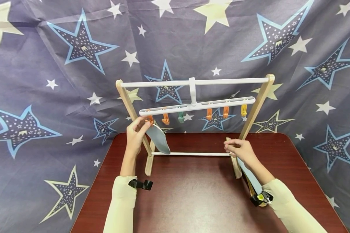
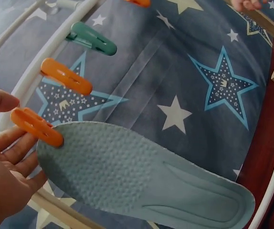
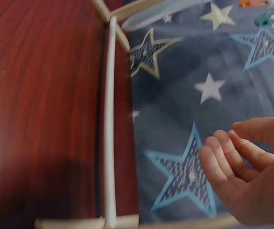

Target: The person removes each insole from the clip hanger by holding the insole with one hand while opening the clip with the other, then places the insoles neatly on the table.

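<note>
A grey-blue insole [image 2: 142, 176] hangs slanted from an orange clothespin [image 2: 37, 126] at the left end of a white hanger bar [image 1: 196, 105]. My left hand [image 1: 135, 134] is at that clothespin, with the thumb at its upper end and the other fingers behind it and the insole's edge. My right hand [image 1: 242, 150] hovers by the rack's right leg. Its fingers are loosely bent and hold nothing, as the right wrist view shows. Partly hidden under the right forearm, another light blue-grey insole [image 1: 250, 174] lies on the right side.
The wooden rack [image 1: 126, 100] with white rods stands on a dark red table [image 1: 189, 197]. Along the hanger bar are more clothespins: a green one [image 1: 180, 117], several orange ones [image 1: 209, 114] and a yellow one [image 1: 244, 110]. Behind hangs a star-patterned cloth [image 1: 175, 38].
</note>
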`<state>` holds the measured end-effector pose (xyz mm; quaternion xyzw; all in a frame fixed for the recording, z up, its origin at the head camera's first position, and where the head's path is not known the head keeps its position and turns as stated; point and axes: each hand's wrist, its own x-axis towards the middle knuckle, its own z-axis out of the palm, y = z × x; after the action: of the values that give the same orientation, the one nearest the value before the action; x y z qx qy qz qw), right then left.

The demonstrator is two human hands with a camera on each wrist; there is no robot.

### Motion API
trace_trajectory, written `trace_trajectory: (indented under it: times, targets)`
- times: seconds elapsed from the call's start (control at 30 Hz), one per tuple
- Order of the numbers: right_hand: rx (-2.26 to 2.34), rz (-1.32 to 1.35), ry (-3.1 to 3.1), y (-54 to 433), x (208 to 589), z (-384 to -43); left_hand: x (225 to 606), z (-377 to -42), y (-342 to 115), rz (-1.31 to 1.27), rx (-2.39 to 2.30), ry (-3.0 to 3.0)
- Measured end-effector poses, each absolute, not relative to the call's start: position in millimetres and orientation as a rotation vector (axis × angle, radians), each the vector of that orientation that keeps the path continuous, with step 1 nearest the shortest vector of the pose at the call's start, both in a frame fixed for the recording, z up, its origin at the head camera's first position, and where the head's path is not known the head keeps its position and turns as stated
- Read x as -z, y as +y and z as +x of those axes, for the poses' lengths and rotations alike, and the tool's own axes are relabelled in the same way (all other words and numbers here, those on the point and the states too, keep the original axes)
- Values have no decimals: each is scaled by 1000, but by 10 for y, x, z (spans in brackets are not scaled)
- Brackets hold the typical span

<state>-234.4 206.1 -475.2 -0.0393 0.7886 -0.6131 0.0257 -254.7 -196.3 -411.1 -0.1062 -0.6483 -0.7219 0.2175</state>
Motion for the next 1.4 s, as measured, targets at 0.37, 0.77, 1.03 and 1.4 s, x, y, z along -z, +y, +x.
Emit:
trace_trajectory:
  times: [0.37, 0.77, 1.03, 1.4]
  targets:
    - [1893, -348, 2383, 1347, 4512, -2456, 4154, -2460, -2032, -395, 1975, -1818]
    - [1949, -560, 2280, 761, 4330, -2485, 4169, -2391, -2110, -575, 2050, -1828]
    - [1947, -595, 2238, 539, 4271, -2482, 4150, -2368, -2129, -620, 2089, -1827]
    - [1956, -680, 2201, 339, 4238, -2423, 4132, -2316, -2118, -622, 2092, -1849]
